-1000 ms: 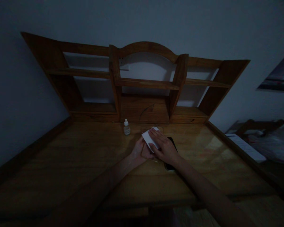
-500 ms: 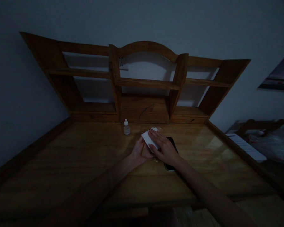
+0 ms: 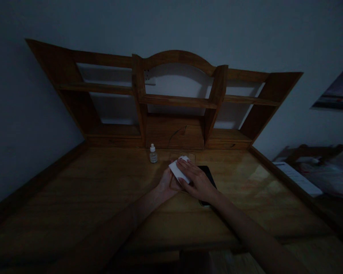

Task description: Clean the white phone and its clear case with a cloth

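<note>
My left hand is closed round a see-through, amber-edged piece that looks like a clear phone case, palm turned up. Over it lies a folded white wipe or tissue. The fingers of my right hand press this wipe down against the case, so much of both is hidden. Partly beneath my right wrist, a dark phone rests flat on the desk. A small clear dropper bottle with a white top stands upright to the left, beyond my left hand.
The wooden desk carries a shelf unit along its back, against the wall. Raised borders edge the desk at both sides. To the right are a white sheet or box, a chair back and plastic bags. Light is dim.
My right hand and the white wipe have shifted slightly to the left and downward over the case. My left hand keeps its hold. Bottle and phone stay where they were.
</note>
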Demonstrator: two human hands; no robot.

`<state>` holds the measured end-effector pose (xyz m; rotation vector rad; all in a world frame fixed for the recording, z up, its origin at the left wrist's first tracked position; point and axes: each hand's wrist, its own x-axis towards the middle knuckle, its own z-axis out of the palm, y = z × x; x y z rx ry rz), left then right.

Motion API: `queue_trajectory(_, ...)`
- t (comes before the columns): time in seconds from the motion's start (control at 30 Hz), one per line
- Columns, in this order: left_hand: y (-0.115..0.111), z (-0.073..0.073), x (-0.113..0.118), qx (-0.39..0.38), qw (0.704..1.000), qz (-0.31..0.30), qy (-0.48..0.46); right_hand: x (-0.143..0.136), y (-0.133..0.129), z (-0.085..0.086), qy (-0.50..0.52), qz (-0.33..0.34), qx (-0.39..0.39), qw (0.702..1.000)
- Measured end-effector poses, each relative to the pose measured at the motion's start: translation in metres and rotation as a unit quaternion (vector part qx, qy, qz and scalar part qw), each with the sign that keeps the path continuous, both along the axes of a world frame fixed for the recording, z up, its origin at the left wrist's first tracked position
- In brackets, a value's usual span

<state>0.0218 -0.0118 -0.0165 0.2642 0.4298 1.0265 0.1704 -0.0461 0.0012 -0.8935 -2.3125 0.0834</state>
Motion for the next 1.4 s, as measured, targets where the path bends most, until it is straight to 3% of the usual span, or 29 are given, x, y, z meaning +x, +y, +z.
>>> queue_trajectory(0.27,0.0009,-0.0021,-0.0005,0.006,0.999,-0.026,-0.032,-0.0001,0.0005,0.0023,-0.007,-0.006,-0.011,1.0)
queue_trajectory(0.53,-0.001,0.0015,-0.0017,0.0,1.0,-0.027,-0.007,-0.0016,0.0004,0.0037,-0.007,-0.035,-0.01,0.999)
queue_trajectory(0.67,-0.0035,0.0052,-0.0021,-0.011,1.0,-0.021,-0.007,-0.0014,0.0004,0.0033,-0.003,-0.026,-0.007,1.0)
queue_trajectory(0.9,0.0016,-0.0035,-0.0017,0.001,0.999,-0.04,-0.027,-0.0008,0.0006,0.0033,-0.006,-0.012,-0.006,1.0)
queue_trajectory(1.13,-0.0024,0.0046,-0.0006,-0.007,1.0,-0.017,-0.01,-0.0005,0.0006,0.004,-0.016,-0.007,-0.004,1.0)
queue_trajectory(1.4,-0.0027,0.0006,-0.0034,-0.002,1.0,-0.029,-0.002,-0.0006,0.0006,0.0028,-0.004,-0.009,-0.008,1.0)
